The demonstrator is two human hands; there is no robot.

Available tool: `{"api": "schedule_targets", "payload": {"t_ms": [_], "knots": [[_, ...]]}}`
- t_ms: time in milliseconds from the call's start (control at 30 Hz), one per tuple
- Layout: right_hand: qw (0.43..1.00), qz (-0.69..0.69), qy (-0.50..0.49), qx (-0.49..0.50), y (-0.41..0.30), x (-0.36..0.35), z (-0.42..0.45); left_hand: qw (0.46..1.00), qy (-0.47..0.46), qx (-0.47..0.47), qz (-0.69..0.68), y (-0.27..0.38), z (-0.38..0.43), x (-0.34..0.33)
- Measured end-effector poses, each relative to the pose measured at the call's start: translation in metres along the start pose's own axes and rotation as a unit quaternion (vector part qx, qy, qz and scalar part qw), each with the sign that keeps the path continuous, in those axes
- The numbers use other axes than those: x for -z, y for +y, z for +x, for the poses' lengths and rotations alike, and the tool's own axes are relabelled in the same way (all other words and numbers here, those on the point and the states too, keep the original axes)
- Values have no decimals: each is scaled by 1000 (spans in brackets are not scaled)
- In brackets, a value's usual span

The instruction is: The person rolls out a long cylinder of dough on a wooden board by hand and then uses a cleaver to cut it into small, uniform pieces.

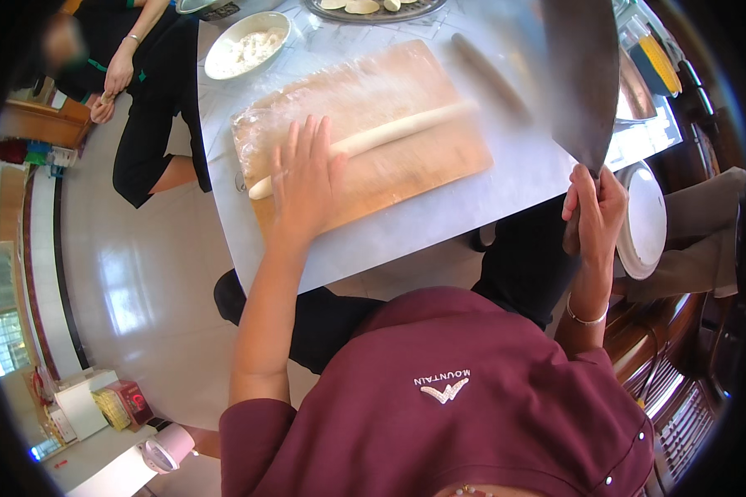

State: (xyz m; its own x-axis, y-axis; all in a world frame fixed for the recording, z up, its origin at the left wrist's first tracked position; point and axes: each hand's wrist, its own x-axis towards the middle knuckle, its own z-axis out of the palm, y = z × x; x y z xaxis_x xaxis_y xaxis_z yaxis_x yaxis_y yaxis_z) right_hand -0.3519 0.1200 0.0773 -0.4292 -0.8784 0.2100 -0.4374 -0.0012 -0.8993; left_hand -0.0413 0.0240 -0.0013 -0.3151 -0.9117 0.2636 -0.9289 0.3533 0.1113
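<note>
A long rope of dough [398, 130] lies slantwise across a floured wooden board [379, 192]. My left hand [308, 180] rests flat over the rope near its left end, fingers extended. Clear plastic wrap [255, 124] covers the far left part of the board. In my right hand [597, 205] is the handle of a large cleaver [578, 81], its broad dark blade raised at the right of the board. A wooden rolling pin [491, 77] lies beyond the board's right end, partly blurred.
A white bowl of flour [248, 46] stands at the table's far left. Flat dough pieces [362, 6] lie on a round tray [379, 20] at the far edge. At left sits another person [161, 93], hands together around something small. A white lid or plate [643, 220] is at right.
</note>
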Motion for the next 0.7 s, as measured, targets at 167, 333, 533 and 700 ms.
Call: {"api": "schedule_targets", "payload": {"t_ms": [167, 333, 533, 700], "knots": [[1000, 10, -5, 29, -1, -2, 0, 1000, -3, 7, 12, 17, -30, 8], [996, 2, 21, 86, 7, 5, 3, 999, 24, -6, -41, 18, -33, 9], [967, -219, 39, 121, 33, 14, 20, 993, 72, 4, -91, 0, -27, 8], [925, -377, 17, 37, 51, 13, 20, 990, 83, -6, -112, -1, -26, 7]]}}
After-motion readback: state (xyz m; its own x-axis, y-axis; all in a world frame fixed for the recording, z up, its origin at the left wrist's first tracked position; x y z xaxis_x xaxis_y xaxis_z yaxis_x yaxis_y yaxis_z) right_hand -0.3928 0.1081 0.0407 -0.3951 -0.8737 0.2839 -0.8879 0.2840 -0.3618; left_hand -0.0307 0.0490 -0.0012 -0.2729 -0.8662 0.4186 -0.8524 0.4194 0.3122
